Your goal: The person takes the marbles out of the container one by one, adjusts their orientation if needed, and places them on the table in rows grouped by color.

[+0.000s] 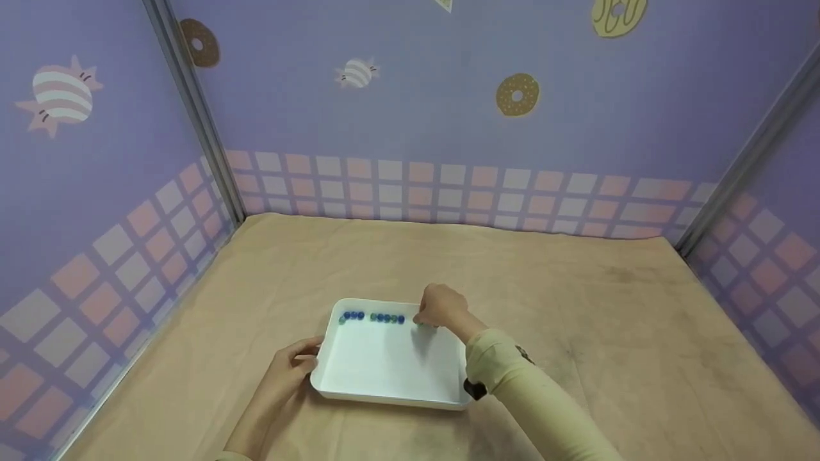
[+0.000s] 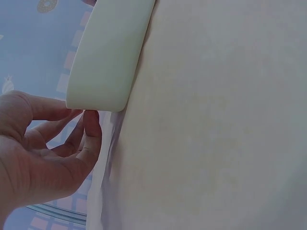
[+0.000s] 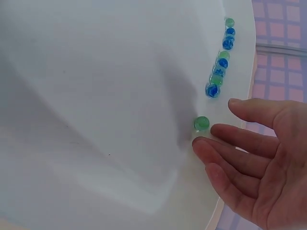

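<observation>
A white tray [image 1: 384, 365] holds small blue and green see-through marbles [image 1: 387, 318], lined up along its far wall with a gap in the row. My left hand [image 1: 295, 362] holds the tray's left end; in the left wrist view its curled fingers [image 2: 91, 134] meet the end wall. Over the far right part of the tray is my right hand [image 1: 443, 306]. The right wrist view shows its thumb standing apart from the fingers, and a green marble [image 3: 202, 123] right by the fingertips, not pinched. Some marbles near that hand are partly hidden in the head view.
The tray rests on a tan cloth [image 1: 576, 307] covering the table. Purple printed panels [image 1: 423, 128] stand behind and at both sides, with metal posts [image 1: 198, 115] at the corners. A dark band [image 1: 475, 388] sits at the right wrist, beside the tray's right edge.
</observation>
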`<state>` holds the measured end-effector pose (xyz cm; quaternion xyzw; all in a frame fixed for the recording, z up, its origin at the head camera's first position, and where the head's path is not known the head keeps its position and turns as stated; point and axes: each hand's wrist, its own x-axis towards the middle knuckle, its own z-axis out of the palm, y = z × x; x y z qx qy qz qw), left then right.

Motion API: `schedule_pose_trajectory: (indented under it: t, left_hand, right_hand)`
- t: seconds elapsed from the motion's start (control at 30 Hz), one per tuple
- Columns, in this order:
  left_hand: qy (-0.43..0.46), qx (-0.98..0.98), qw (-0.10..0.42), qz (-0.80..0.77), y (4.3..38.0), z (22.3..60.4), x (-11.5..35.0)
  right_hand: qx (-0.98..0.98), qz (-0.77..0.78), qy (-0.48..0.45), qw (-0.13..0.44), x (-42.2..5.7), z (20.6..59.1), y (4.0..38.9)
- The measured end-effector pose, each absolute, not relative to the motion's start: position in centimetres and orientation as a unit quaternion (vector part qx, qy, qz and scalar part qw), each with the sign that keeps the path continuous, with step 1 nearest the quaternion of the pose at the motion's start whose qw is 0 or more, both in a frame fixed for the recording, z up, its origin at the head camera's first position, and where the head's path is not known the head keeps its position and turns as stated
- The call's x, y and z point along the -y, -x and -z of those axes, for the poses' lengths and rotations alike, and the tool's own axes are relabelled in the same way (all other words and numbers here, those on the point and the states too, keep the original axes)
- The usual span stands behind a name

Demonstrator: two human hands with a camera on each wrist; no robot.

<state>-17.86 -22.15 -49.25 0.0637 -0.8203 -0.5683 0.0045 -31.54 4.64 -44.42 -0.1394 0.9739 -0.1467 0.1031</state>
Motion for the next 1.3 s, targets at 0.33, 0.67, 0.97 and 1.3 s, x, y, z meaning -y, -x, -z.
schedule_pose_trajectory:
  t: [0.33, 0.67, 0.97, 1.3]
  left_hand:
    - [-0.065, 0.820, 0.006, 0.569, 17.8, 49.3, 22.1]
    - [-0.056, 0.821, 0.004, 0.567, 17.8, 49.3, 22.2]
    - [-0.062, 0.821, 0.003, 0.568, 18.0, 49.4, 22.3]
    - [-0.065, 0.821, 0.007, 0.567, 18.2, 49.4, 22.1]
  right_hand:
    - [-0.986, 0.099, 0.126, 0.047, -3.8, 45.4, 31.4]
    - [-0.994, 0.013, 0.113, 0.003, -2.4, 46.3, 31.3]
    - [-0.992, -0.027, 0.120, -0.002, -2.0, 46.6, 31.3]
    - [-0.991, -0.036, 0.130, -0.020, -2.1, 46.6, 30.9]
